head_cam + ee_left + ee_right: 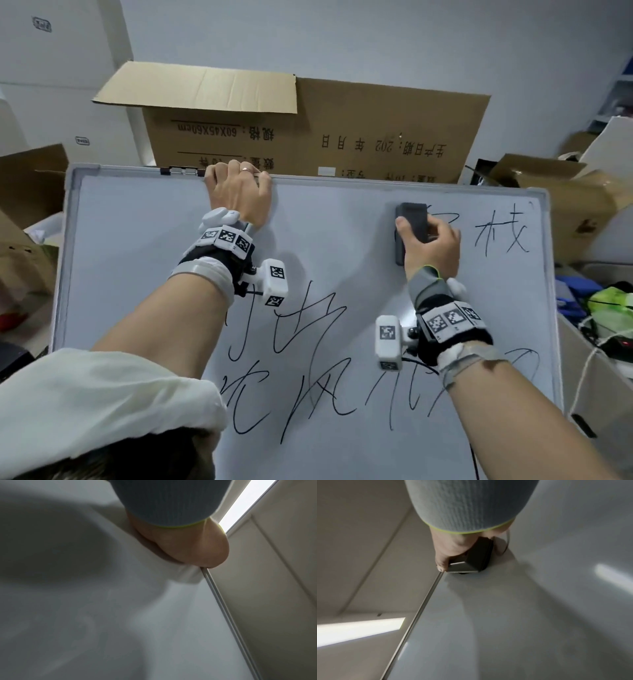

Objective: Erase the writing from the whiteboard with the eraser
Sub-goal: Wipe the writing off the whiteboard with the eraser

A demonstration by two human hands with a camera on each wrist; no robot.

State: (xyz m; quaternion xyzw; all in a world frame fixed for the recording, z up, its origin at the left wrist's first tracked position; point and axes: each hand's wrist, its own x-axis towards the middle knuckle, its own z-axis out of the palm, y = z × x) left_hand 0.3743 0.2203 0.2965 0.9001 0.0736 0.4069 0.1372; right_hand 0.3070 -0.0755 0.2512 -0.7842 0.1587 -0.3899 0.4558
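Observation:
A framed whiteboard (144,240) leans toward me, with black handwriting (500,236) at its upper right and more strokes (308,359) across its lower middle. My right hand (428,243) grips a dark grey eraser (411,219) and presses it flat on the board, just left of the upper-right characters. The right wrist view shows the eraser (476,559) held against the board (505,622) near its top frame. My left hand (239,192) curls its fingers over the board's top edge. In the left wrist view the palm heel (188,545) lies on the board (137,615).
A large open cardboard box (308,133) stands right behind the board. More boxes (30,185) sit at the left. At the right are a box (555,192), cables and a green bag (613,308). My white sleeve (102,397) fills the lower left.

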